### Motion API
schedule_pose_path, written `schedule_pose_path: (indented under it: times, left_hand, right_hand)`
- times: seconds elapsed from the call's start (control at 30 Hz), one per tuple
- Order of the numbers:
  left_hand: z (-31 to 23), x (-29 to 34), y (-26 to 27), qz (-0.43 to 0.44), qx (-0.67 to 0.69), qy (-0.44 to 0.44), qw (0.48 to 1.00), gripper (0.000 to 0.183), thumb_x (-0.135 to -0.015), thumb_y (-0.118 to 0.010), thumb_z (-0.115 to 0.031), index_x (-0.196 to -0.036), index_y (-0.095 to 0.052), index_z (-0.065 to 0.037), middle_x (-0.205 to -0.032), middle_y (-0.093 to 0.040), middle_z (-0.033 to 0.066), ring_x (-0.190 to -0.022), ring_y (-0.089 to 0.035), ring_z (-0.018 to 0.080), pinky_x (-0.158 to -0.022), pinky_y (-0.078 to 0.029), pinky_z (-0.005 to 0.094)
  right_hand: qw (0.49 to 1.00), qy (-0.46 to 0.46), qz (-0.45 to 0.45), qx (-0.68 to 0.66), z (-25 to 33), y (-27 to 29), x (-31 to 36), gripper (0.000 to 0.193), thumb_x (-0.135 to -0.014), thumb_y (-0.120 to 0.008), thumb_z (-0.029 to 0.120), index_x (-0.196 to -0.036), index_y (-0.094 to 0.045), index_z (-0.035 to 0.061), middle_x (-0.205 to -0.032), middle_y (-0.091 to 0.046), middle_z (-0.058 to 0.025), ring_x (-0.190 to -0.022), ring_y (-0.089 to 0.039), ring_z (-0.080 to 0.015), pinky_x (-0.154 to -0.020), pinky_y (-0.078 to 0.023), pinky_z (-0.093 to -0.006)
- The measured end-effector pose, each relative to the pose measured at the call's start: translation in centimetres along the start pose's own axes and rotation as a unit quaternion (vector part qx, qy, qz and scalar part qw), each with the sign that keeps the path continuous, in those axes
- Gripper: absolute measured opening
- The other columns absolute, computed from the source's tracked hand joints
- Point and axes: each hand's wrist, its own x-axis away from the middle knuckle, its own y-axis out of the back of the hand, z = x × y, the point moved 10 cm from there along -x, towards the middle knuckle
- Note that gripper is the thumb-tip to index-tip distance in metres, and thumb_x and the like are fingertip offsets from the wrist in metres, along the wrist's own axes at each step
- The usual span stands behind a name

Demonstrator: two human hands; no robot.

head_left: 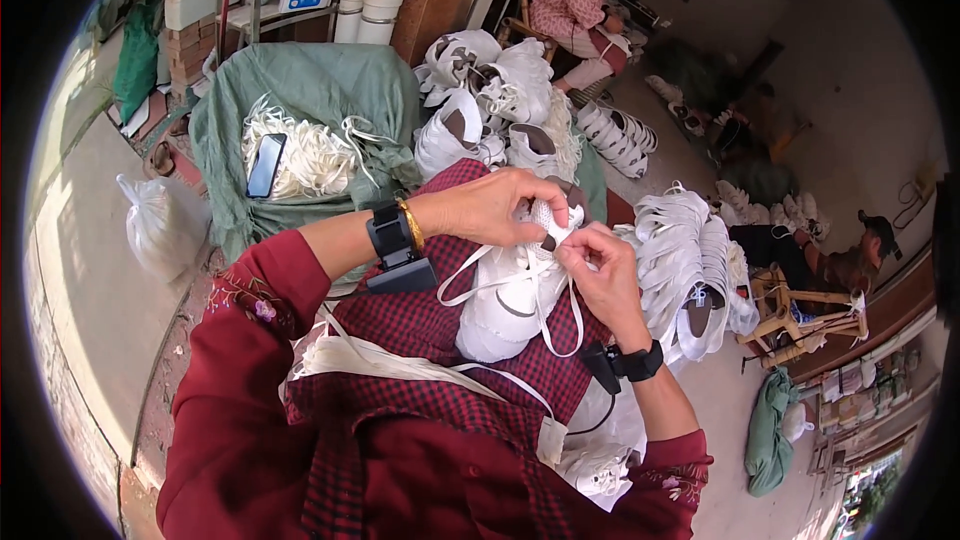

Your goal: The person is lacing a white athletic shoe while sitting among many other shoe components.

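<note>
A white shoe (497, 310) lies on my lap over a red-and-black checked apron (440, 312), its toe toward me. White shoelace (557, 325) loops hang from both sides of it. My left hand (500, 208) is closed, thumb and fingers gripping the shoe's upper near its dark-lined opening. Close beside it, my right hand (603, 272) pinches the lace at the shoe's eyelets between thumb and forefinger. The fingertips partly hide the eyelets. More flat white laces (365, 358) lie in a bundle across my lap.
Ahead on the left, a green sack (310, 70) bears heaped laces (318, 165) and a phone (264, 166). Stacked white shoes (520, 80) stand ahead, more shoes (665, 250) at the right. Another person (580, 0) sits beyond; a bamboo chair (795, 315) is at right.
</note>
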Motion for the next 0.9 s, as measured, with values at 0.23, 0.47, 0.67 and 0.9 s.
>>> schedule_pose_path:
  times: [0.23, 0.47, 0.67, 0.9]
  left_hand:
    - [1.0, -0.2, -0.7, 0.02, -0.005, 0.004, 1.0, 0.039, -0.078, -0.068, -0.004, -0.117, -0.068, -0.005, -0.111, -0.071, 0.0133, -0.11, -0.066, 0.0307, -0.101, -0.049, 0.0423]
    - [1.3, -0.1, -0.7, 0.012, 0.016, 0.003, 1.0, 0.036, -0.079, -0.068, -0.005, -0.115, -0.068, -0.006, -0.111, -0.07, 0.0128, -0.11, -0.066, 0.0304, -0.099, -0.05, 0.0427]
    - [1.1, 0.2, -0.5, -0.007, 0.041, -0.02, 0.999, 0.034, -0.079, -0.068, -0.005, -0.113, -0.067, -0.005, -0.109, -0.069, 0.0137, -0.108, -0.067, 0.0304, -0.098, -0.051, 0.0422]
    - [1.8, 0.0, -0.6, 0.016, 0.051, 0.018, 0.998, 0.036, -0.078, -0.067, -0.007, -0.113, -0.066, -0.006, -0.107, -0.069, 0.014, -0.107, -0.067, 0.0309, -0.096, -0.051, 0.0429]
  right_hand:
    - [0.997, -0.061, -0.034, 0.044, 0.4, 0.1, 0.6, 0.024, -0.085, -0.08, 0.004, -0.099, -0.061, -0.0014, -0.086, -0.065, -0.0027, -0.074, -0.058, -0.0079, -0.069, -0.05, -0.0238]
    - [0.993, -0.103, -0.027, 0.043, 0.3, -0.2, 0.3, 0.025, -0.087, -0.078, -0.001, -0.102, -0.058, 0.0003, -0.089, -0.066, -0.0017, -0.076, -0.061, -0.006, -0.07, -0.05, -0.0207]
    - [0.995, -0.098, -0.021, 0.017, 0.1, 0.0, 0.9, 0.02, -0.09, -0.074, -0.004, -0.104, -0.059, -0.0005, -0.091, -0.068, -0.0028, -0.081, -0.064, -0.0053, -0.074, -0.051, -0.02]
    - [0.967, -0.186, -0.077, -0.154, -2.5, -1.0, 1.8, 0.019, -0.088, -0.076, 0.001, -0.101, -0.062, -0.0004, -0.09, -0.071, -0.0039, -0.078, -0.064, -0.006, -0.07, -0.05, -0.0218]
